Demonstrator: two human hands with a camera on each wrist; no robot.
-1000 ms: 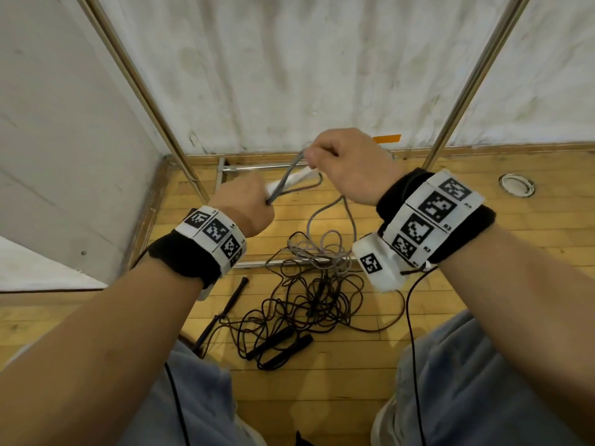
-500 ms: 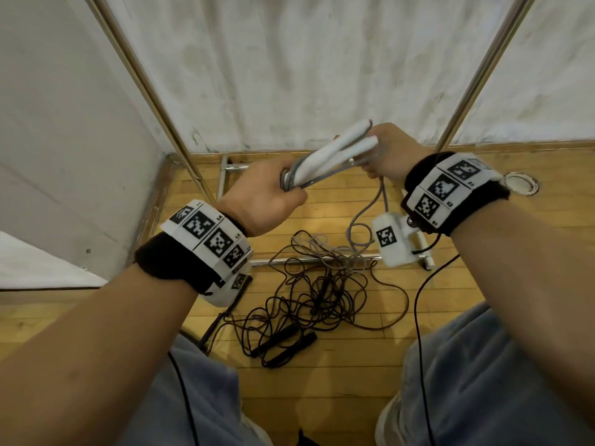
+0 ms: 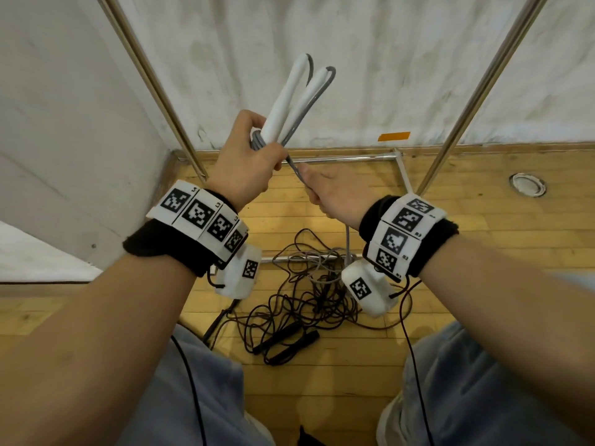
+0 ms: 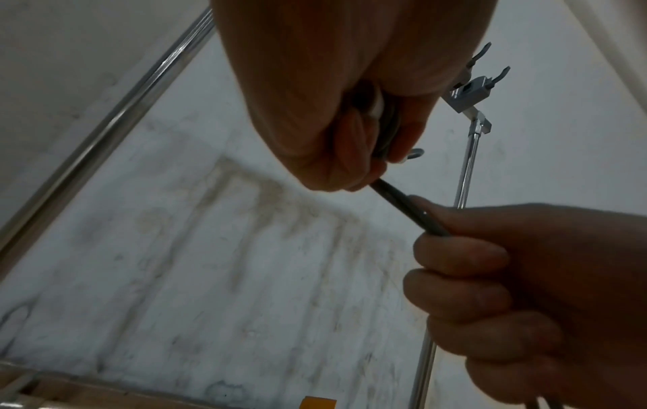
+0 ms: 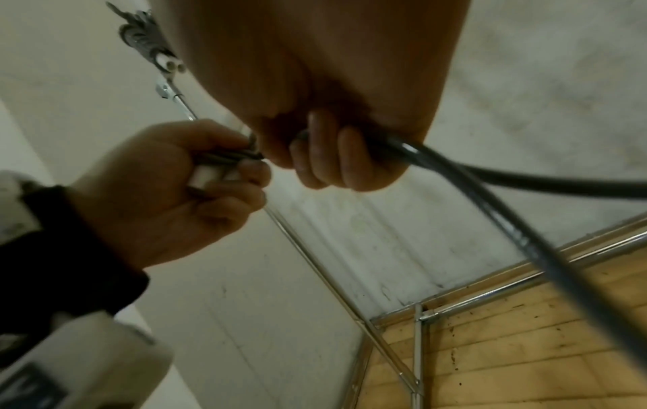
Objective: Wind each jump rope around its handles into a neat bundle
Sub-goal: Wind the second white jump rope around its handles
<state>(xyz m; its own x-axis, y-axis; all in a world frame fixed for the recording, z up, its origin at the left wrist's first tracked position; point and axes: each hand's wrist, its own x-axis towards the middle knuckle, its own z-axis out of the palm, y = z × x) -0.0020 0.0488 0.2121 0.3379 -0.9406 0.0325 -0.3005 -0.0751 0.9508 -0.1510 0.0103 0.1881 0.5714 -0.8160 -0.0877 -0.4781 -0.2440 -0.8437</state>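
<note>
In left hand (image 3: 246, 162), 2 smooth white handles (image 3: 291, 94)

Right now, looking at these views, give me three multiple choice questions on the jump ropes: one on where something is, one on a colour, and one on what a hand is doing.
1. Where does the black jump rope lie?
A. on the wooden floor
B. over a metal pole
C. in the left hand

2. What colour are the handles held up?
A. black
B. white
C. orange

3. What is the right hand doing?
A. resting flat on the floor
B. hanging open and idle
C. gripping the grey cord

Answers: 1 A, it is a tangle on the boards between the knees. 2 B, the left hand grips two white handles. 3 C, its fingers curl round the grey cord.
</note>
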